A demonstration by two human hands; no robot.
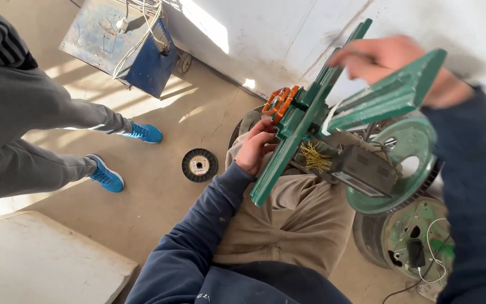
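A green metal winding frame with several flat arms stands in front of me, above my lap. An orange wire coil sits wound on its hub. My left hand presses against the lower green arm beside the coil. My right hand, blurred, grips the upper right green arm. Below the frame a bundle of thin yellow wire ends sticks out near a grey metal block.
A green wheel-like disc and a second one lie at the right. A black round disc lies on the concrete floor. Another person in grey trousers and blue shoes stands at the left. A blue metal box sits beyond.
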